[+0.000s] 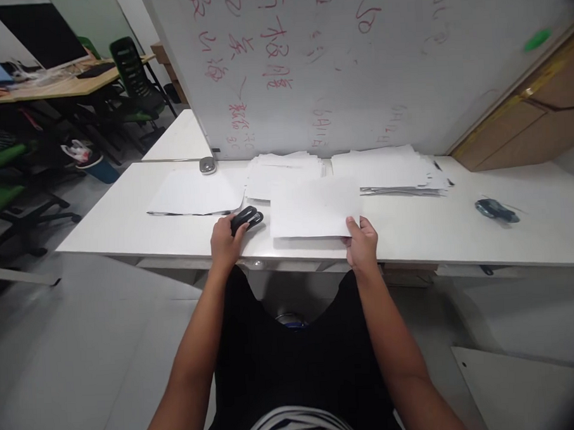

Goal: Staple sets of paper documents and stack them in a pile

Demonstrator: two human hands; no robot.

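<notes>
My left hand (pixel 228 240) is closed around a black stapler (pixel 247 218) at the table's front edge. My right hand (pixel 362 240) pinches the right front corner of a white paper sheet (pixel 315 207), thumb on top and fingers beneath; whether it is one sheet or several I cannot tell. The paper is held just above the table, its far edge overlapping a stack of papers (pixel 285 167) behind it. To the left lies another pile of white paper (pixel 195 192), and a further stack of paper (pixel 384 166) sits behind on the right.
A small grey rounded object (pixel 207 165) rests at the left pile's far edge. On the right of the white table (pixel 435 234) lies a dark blue item (pixel 497 210) I cannot identify. A whiteboard (pixel 309 68) with red writing stands behind; a cardboard box (pixel 525 122) is at right.
</notes>
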